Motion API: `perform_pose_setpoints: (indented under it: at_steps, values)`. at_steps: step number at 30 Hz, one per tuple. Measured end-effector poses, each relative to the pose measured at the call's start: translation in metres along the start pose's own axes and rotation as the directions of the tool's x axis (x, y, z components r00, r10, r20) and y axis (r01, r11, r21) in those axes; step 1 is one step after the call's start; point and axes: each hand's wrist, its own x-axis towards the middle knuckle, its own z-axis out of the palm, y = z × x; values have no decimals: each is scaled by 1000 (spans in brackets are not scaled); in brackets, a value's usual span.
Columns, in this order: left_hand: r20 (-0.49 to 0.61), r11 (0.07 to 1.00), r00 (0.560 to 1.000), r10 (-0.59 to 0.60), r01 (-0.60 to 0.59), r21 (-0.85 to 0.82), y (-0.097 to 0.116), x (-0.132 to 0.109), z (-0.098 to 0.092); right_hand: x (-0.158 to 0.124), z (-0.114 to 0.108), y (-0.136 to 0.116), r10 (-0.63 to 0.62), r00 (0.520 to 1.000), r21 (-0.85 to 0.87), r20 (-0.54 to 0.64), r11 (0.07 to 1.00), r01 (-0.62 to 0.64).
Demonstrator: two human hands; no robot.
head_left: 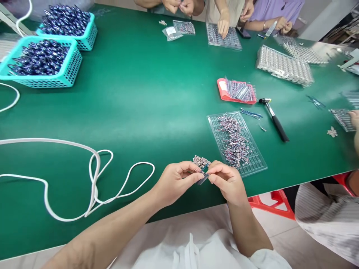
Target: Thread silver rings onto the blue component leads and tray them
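Over the near edge of the table, my left hand [176, 182] pinches a small dark bluish piece with a patterned surface [202, 179] between thumb and fingers. My right hand [229, 182] has its thumb and forefinger closed at the other end of the same piece. Its exact kind is too small to make out. Just beyond my fingertips lies a heap of small round pinkish-grey parts [200, 161]. A clear plastic tray [255, 158] sits beyond my right hand, with many thin-legged, pinkish-purple small parts [235, 144] piled on it.
A red packet [224, 94], thin blue strips [251, 113] and a black-handled hammer [277, 125] lie to the right. White cord [95, 179] loops across the left. Turquoise baskets [68, 71] hold dark shiny coiled parts. Several co-workers' hands [223, 25] are across the table.
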Motion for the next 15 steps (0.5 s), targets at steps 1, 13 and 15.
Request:
perform_pose_setpoints:
  at_steps: [1,13,15]
  values:
    - [6,1000,1000,14,-15,21,1,0,0,-1,0,-2,1,1000,-15,-5,1000,-1]
    - [217,923,963,161,-225,313,9,-5,-4,-14,-2,-21,69,996,-120,62,991,-61]
    - [197,944,973,124,-177,279,8,-5,-2,-17,-7,-26,18,1000,-241,10,970,-15]
